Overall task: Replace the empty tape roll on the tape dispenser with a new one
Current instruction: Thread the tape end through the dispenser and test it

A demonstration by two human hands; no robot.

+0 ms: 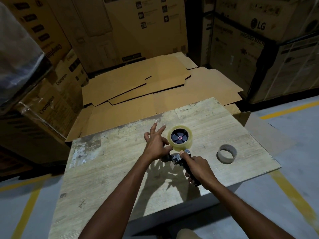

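A dispenser [176, 158] lies on its side on a worn table [112, 169], right of the table's middle. A full clear roll [187, 143] sits on its black hub [179, 136], with the hub face turned up. The handle points away from the roll toward 5 o'clock.

The right hand [196, 167] grips the handle, fingers curled round it. Its thumb reaches forward and its tip rests by the roll's rim at 6 o'clock, near a small metal part of the frame.

The left hand [155, 144] is at 8 o'clock of the roll. Three of its fingers are splayed wide and straight, pointing toward 12 o'clock and holding nothing. Its thumb and forefinger meet the roll's rim at 8 o'clock. Whether they pinch a tape end there cannot be told.

An empty grey core [224, 156] stands on its end on the table at 4 o'clock of the roll, well apart from both hands.

Flat cardboard sheets [138, 87] lie overlapping past the table's far edge. Printed boxes [241, 40] are stacked behind and on both sides. Yellow lines [286, 187] run across the grey floor at either side of the table.
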